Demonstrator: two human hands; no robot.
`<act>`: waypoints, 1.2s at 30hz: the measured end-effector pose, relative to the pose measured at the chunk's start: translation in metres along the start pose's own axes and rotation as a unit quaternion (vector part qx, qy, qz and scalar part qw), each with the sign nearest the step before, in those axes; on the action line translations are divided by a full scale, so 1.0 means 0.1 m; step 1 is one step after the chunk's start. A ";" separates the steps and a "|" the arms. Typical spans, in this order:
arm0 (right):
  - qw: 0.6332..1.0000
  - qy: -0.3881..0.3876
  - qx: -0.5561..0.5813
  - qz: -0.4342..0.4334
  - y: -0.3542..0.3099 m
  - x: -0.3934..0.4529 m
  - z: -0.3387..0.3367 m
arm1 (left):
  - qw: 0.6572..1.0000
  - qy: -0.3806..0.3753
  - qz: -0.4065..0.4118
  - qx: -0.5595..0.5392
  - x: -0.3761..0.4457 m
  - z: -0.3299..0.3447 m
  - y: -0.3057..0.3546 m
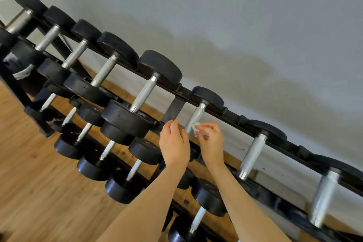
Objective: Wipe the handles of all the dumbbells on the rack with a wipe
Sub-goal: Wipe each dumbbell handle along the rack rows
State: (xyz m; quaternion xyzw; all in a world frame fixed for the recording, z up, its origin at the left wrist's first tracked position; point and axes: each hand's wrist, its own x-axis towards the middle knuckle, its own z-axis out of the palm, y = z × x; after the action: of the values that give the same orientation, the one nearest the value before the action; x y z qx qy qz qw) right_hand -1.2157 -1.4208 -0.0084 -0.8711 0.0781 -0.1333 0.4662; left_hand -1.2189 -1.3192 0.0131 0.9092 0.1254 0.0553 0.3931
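Note:
A black rack point(231, 114) runs diagonally across the view, with several black dumbbells on its top tier and more on the tiers below. My right hand point(211, 140) pinches a small white wipe point(195, 127) against the lower part of a silver knurled handle point(194, 119) in the middle of the top tier. My left hand point(173, 142) hovers just left of that handle with its fingers relaxed and holds nothing. The near head of this dumbbell is hidden behind my hands.
A grey wall point(235, 25) stands right behind the rack. Wooden floor point(39, 192) lies at the lower left. A larger dumbbell point(144, 93) sits just left of my left hand, and two more handles point(253, 155) follow to the right.

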 end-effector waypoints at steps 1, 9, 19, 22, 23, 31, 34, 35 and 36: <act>1.000 -0.016 0.001 0.004 0.05 0.00 -0.01 | 1.000 0.002 -0.006 0.009 -0.01 0.04 0.03; 0.995 -0.093 0.028 0.005 0.19 0.10 -0.04 | 0.995 0.082 -0.026 0.056 -0.01 0.25 0.09; 0.991 0.073 0.110 -0.024 0.15 0.48 0.13 | 0.990 0.120 -0.016 0.067 -0.01 0.35 0.02; 0.992 0.086 0.086 -0.039 0.19 0.44 0.19 | 0.990 0.123 -0.013 0.074 0.00 0.36 0.02; 0.992 0.088 0.078 -0.044 0.20 0.42 0.21 | 0.989 0.124 -0.013 0.076 0.00 0.36 0.01; 0.990 0.099 0.091 -0.046 0.20 0.46 0.21 | 0.989 0.125 -0.027 0.080 0.00 0.39 0.00; 0.990 0.100 0.081 -0.056 0.22 0.48 0.22 | 0.989 0.125 -0.033 0.076 0.01 0.39 0.01; 0.991 0.088 0.071 -0.071 0.23 0.44 0.24 | 0.989 0.125 -0.033 0.075 0.01 0.40 0.01; 0.992 0.075 0.060 -0.087 0.26 0.40 0.26 | 0.989 0.126 -0.032 0.075 0.01 0.40 0.01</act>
State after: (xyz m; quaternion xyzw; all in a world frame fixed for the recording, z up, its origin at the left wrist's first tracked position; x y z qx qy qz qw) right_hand -1.1705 -1.4248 -0.0371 -0.8327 0.0286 -0.2429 0.4968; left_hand -1.2098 -1.3472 -0.0136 0.9174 0.2063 0.1473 0.3068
